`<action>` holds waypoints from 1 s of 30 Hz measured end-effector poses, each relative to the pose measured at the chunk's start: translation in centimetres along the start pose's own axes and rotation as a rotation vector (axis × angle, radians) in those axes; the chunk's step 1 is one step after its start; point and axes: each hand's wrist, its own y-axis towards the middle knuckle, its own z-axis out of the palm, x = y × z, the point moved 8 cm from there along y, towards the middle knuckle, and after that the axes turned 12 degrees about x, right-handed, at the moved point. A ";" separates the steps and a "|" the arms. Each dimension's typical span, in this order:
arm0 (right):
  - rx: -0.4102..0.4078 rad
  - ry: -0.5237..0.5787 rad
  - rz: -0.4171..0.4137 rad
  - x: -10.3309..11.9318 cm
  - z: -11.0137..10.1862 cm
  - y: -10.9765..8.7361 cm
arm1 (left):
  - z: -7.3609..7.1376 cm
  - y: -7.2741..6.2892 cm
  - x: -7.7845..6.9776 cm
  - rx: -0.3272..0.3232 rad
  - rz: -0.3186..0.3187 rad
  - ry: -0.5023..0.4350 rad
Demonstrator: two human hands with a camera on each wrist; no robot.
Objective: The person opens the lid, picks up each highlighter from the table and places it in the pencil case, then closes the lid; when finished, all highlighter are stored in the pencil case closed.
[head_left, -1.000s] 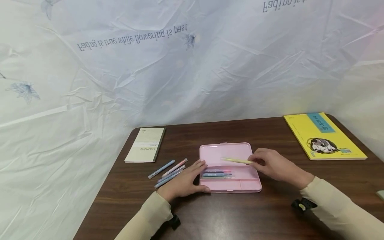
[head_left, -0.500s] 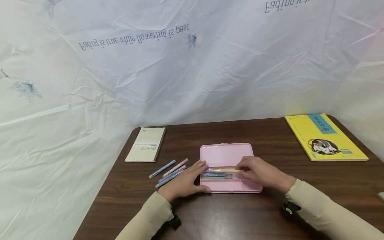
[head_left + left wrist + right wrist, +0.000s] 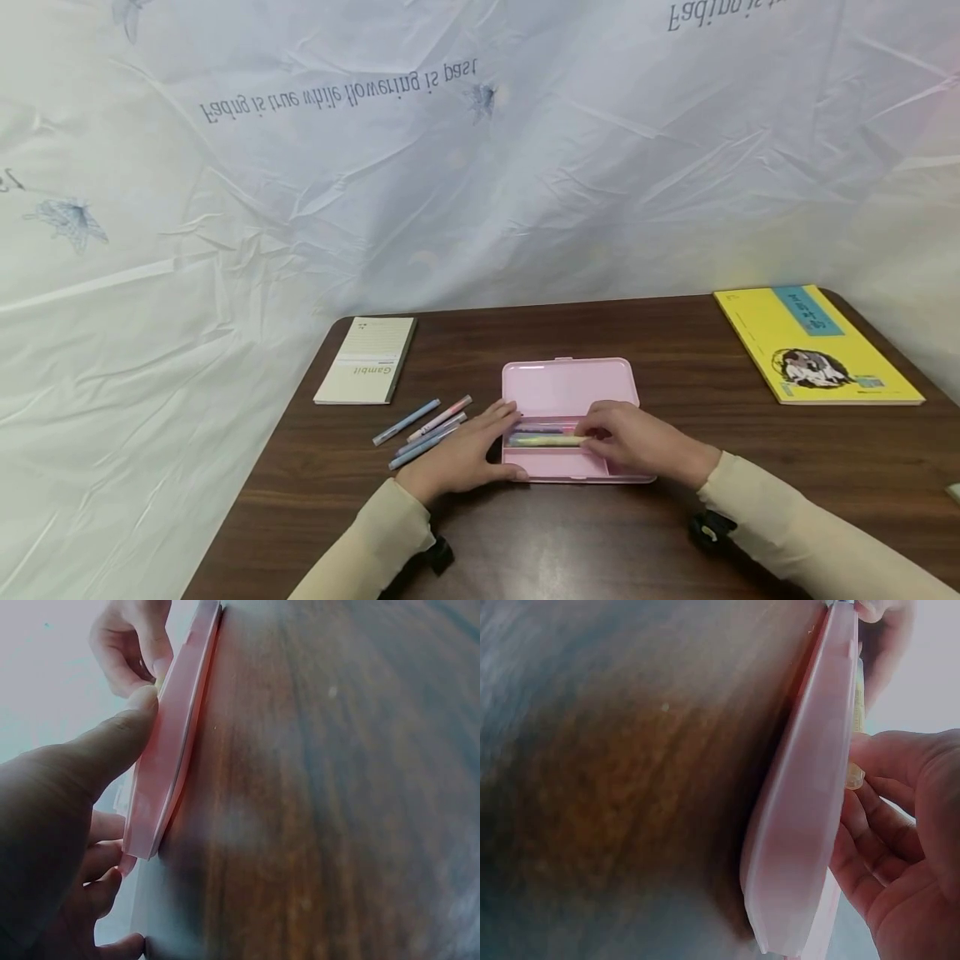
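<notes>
Pink case (image 3: pixel 570 387) open mid-table (image 3: pixel 675 333), lid flat toward the wall. Left hand (image 3: pixel 461 454) rests on its left edge, fingers straight, thumb along the near rim. Right hand (image 3: pixel 637 442) pinches a yellow pen (image 3: pixel 543 441) inside the tray. Loose pens (image 3: pixel 423 425) lie just left; bare wood right of the case.

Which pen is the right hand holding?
The yellow pen, pinched by the right hand over the pink case; the others lie untouched.

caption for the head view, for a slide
Right hand lays a yellow pen into the pink case; left hand steadies it.
</notes>
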 end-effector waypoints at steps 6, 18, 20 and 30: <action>0.010 -0.004 0.018 0.0 0.2 0.1 | -0.1 0.1 0.0 -0.002 0.000 0.005; 0.035 -0.007 0.012 -0.2 0.7 0.2 | 0.1 0.1 0.1 0.007 -0.010 -0.004; 0.035 -0.005 0.017 -0.3 0.7 0.2 | 0.1 0.1 0.1 0.008 -0.013 -0.004; 0.015 -0.027 0.029 -0.7 0.3 0.2 | 0.0 0.0 0.0 0.005 -0.012 0.006</action>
